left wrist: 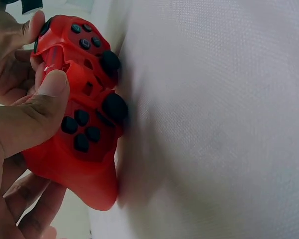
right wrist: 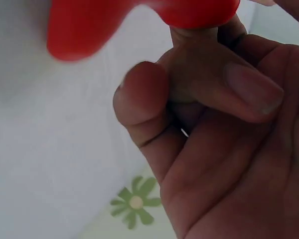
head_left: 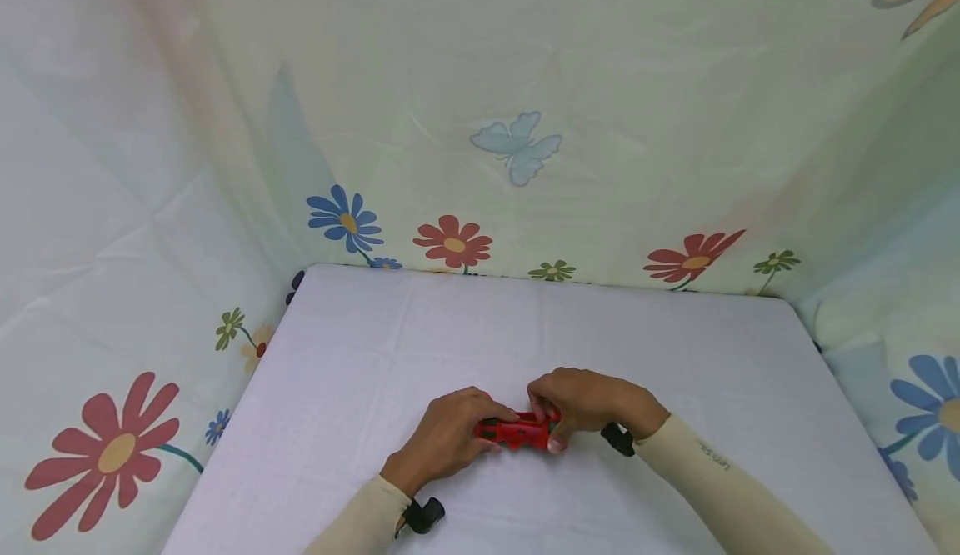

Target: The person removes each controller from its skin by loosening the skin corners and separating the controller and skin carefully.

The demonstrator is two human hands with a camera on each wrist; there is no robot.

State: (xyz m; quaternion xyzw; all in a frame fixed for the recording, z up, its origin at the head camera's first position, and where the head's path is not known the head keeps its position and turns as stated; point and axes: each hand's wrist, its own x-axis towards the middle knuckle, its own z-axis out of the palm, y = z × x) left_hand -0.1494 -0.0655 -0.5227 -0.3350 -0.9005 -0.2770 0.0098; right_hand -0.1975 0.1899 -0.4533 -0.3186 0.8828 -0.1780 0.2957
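A red game controller with black buttons and two black thumbsticks is held between both hands, close above or on the white table. My left hand grips one end, its thumb across the controller's face in the left wrist view and its fingers behind. At the other end, my right hand pinches the controller between thumb and fingers. A loose-looking red edge runs around the middle of the controller's face. Two rounded red handles show at the top of the right wrist view; the rest is cut off there.
The table has a white cloth over it. Pale curtains with flowers and a butterfly enclose its back and sides. Black wrist cameras sit on both wrists, below the hands.
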